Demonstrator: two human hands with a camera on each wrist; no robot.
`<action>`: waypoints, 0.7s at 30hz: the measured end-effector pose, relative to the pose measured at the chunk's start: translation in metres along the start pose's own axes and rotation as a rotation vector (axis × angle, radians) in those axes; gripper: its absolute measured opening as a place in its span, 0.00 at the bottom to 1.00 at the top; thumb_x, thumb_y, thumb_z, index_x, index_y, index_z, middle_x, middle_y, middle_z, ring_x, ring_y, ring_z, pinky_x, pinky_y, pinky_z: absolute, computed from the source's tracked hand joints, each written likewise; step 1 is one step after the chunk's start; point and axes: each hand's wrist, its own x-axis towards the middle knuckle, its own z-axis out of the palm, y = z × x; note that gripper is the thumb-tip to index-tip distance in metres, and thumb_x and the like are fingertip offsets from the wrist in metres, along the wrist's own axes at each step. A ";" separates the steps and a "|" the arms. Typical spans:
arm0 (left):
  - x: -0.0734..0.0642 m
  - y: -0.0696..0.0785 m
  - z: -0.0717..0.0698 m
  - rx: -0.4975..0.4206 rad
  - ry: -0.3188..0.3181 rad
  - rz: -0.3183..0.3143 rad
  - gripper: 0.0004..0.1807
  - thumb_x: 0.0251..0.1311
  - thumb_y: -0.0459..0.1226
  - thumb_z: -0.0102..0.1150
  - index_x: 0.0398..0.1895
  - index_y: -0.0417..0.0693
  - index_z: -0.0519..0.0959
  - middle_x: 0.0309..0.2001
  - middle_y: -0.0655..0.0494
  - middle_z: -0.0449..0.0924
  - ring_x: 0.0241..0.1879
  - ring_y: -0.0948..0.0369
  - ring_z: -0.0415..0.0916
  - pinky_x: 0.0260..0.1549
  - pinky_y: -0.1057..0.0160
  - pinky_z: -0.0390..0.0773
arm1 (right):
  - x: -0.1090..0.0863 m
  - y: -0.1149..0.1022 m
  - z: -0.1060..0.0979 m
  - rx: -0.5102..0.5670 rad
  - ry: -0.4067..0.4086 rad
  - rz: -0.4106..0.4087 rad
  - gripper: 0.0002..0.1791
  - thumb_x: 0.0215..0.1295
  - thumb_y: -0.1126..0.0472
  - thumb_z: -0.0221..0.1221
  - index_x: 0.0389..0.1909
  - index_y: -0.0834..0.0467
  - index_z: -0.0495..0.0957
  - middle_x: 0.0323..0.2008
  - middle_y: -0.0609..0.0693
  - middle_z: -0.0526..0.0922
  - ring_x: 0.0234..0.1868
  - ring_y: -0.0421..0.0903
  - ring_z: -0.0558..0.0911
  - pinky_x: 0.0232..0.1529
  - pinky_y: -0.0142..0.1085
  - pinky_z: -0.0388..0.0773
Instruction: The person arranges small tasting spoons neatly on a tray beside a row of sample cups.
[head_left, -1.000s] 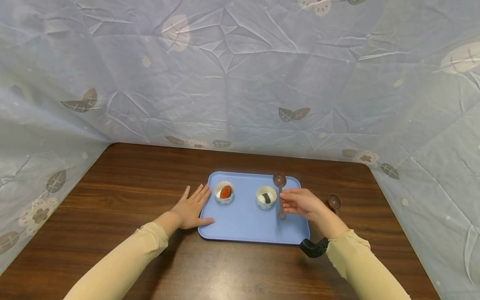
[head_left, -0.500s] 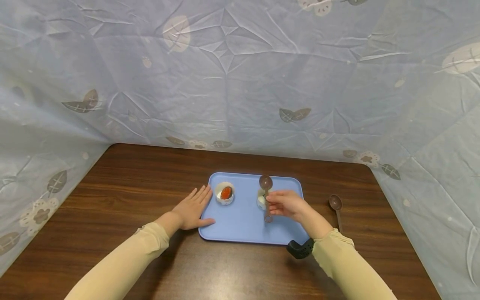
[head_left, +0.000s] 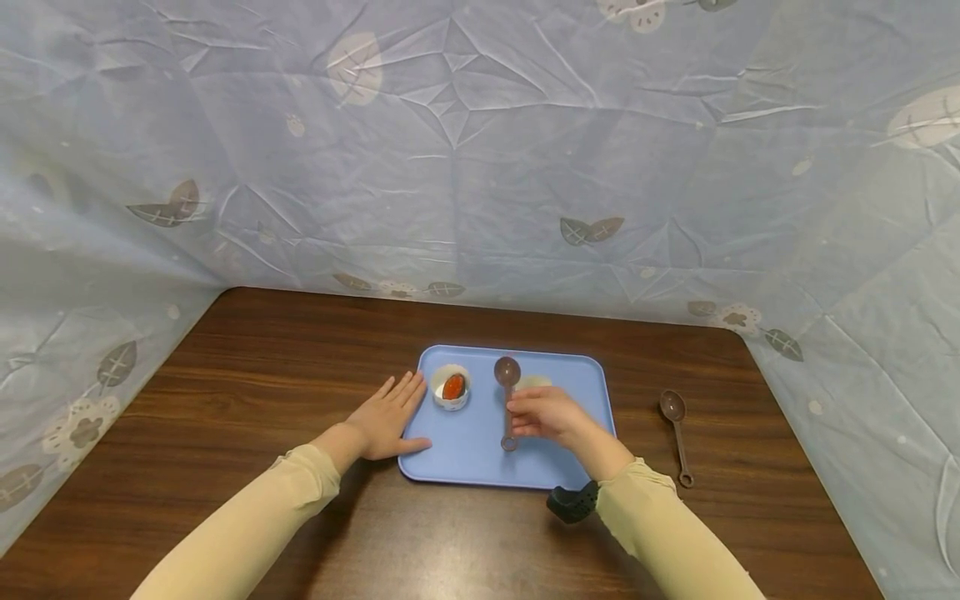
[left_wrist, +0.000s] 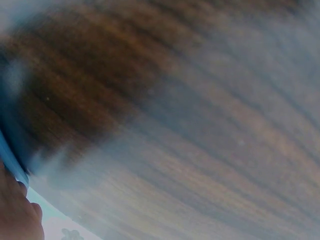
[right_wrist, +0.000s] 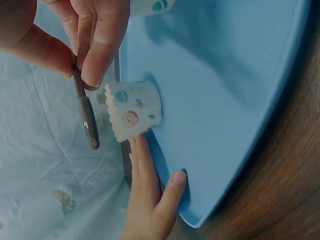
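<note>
In the head view my left hand (head_left: 381, 423) lies with straight fingers on the left edge of a blue tray (head_left: 465, 454), thumb spread over the rim. My right hand (head_left: 553, 413) pinches the handle of a brown measuring spoon (head_left: 507, 372) over the middle of the tray, bowl pointing away. A small white paper cup (head_left: 450, 404) at the tray's left holds a red-orange topped toy sushi piece (head_left: 453, 387). Another paper cup (head_left: 534, 381) is mostly hidden behind my right hand. The right wrist view has the held spoon (right_wrist: 90, 122) apart from the patterned left cup (right_wrist: 137, 107).
A second brown measuring spoon (head_left: 680, 446) lies on the dark wooden table (head_left: 300, 350) right of the tray. Pale blue patterned cloth (head_left: 480, 167) hangs behind the table and at both sides. A black strap-like piece (head_left: 573, 503) sits at my right wrist.
My right hand has carried the measuring spoon leftward, from right of the right-hand cup to between the two cups. The second spoon has come fully into sight. My left hand stays in place.
</note>
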 end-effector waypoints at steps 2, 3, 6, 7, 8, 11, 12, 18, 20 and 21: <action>0.000 0.000 0.000 -0.001 -0.001 0.000 0.52 0.58 0.67 0.41 0.72 0.35 0.46 0.74 0.39 0.39 0.74 0.45 0.39 0.72 0.46 0.42 | 0.002 0.002 0.004 0.003 0.005 0.003 0.06 0.62 0.71 0.51 0.39 0.66 0.71 0.16 0.44 0.75 0.19 0.35 0.76 0.24 0.26 0.79; 0.000 0.000 0.000 -0.004 -0.002 -0.001 0.52 0.58 0.67 0.41 0.72 0.35 0.46 0.74 0.39 0.39 0.74 0.45 0.39 0.72 0.46 0.42 | 0.003 0.003 0.006 0.005 0.005 0.004 0.06 0.62 0.71 0.51 0.40 0.66 0.71 0.16 0.44 0.75 0.19 0.35 0.76 0.24 0.26 0.79; 0.000 0.000 0.000 -0.001 -0.005 -0.004 0.52 0.58 0.67 0.40 0.72 0.36 0.46 0.74 0.40 0.39 0.74 0.45 0.39 0.72 0.46 0.42 | 0.006 0.005 0.011 0.006 0.022 0.009 0.08 0.62 0.71 0.51 0.41 0.68 0.71 0.15 0.45 0.75 0.18 0.35 0.76 0.23 0.26 0.79; 0.000 0.000 0.001 -0.001 -0.005 -0.005 0.52 0.58 0.67 0.40 0.72 0.36 0.46 0.74 0.40 0.39 0.74 0.46 0.39 0.72 0.46 0.42 | 0.008 0.006 0.013 0.004 0.025 0.008 0.08 0.62 0.71 0.52 0.42 0.69 0.71 0.15 0.45 0.75 0.18 0.35 0.76 0.23 0.25 0.79; 0.000 -0.001 0.001 -0.002 -0.007 -0.006 0.52 0.58 0.67 0.40 0.72 0.36 0.46 0.74 0.40 0.39 0.74 0.46 0.39 0.72 0.46 0.42 | 0.008 0.006 0.014 0.005 0.030 0.009 0.09 0.62 0.71 0.52 0.42 0.70 0.71 0.15 0.44 0.75 0.18 0.35 0.76 0.23 0.25 0.79; 0.001 -0.001 0.002 -0.001 -0.004 -0.004 0.52 0.58 0.67 0.40 0.72 0.36 0.47 0.74 0.40 0.39 0.74 0.45 0.39 0.72 0.46 0.43 | 0.011 0.008 0.018 0.003 0.041 0.011 0.11 0.62 0.72 0.51 0.44 0.72 0.71 0.15 0.45 0.74 0.17 0.35 0.76 0.22 0.26 0.79; 0.001 -0.001 0.002 0.001 -0.003 -0.004 0.53 0.58 0.67 0.40 0.72 0.36 0.47 0.74 0.40 0.39 0.74 0.45 0.39 0.72 0.47 0.43 | 0.011 0.009 0.020 -0.003 0.047 0.016 0.11 0.62 0.71 0.52 0.45 0.73 0.71 0.15 0.45 0.74 0.17 0.35 0.76 0.22 0.25 0.79; 0.001 -0.001 0.002 0.005 0.003 0.002 0.53 0.58 0.67 0.40 0.72 0.36 0.47 0.74 0.39 0.39 0.74 0.45 0.39 0.72 0.48 0.43 | 0.015 0.015 0.026 -0.044 0.117 0.034 0.15 0.62 0.71 0.53 0.48 0.74 0.70 0.16 0.46 0.74 0.17 0.36 0.75 0.23 0.28 0.80; 0.001 -0.001 0.001 0.001 0.004 0.003 0.52 0.58 0.67 0.41 0.72 0.35 0.47 0.74 0.39 0.39 0.74 0.45 0.39 0.72 0.47 0.43 | 0.021 0.022 0.023 -0.044 0.128 0.007 0.14 0.61 0.71 0.55 0.47 0.73 0.71 0.17 0.49 0.77 0.17 0.38 0.77 0.24 0.31 0.82; 0.001 0.000 0.001 0.000 0.005 0.004 0.52 0.58 0.67 0.41 0.71 0.35 0.47 0.74 0.39 0.39 0.74 0.45 0.39 0.72 0.47 0.43 | 0.024 0.025 0.021 -0.039 0.127 -0.014 0.14 0.60 0.71 0.56 0.46 0.73 0.72 0.18 0.51 0.78 0.17 0.40 0.78 0.25 0.33 0.82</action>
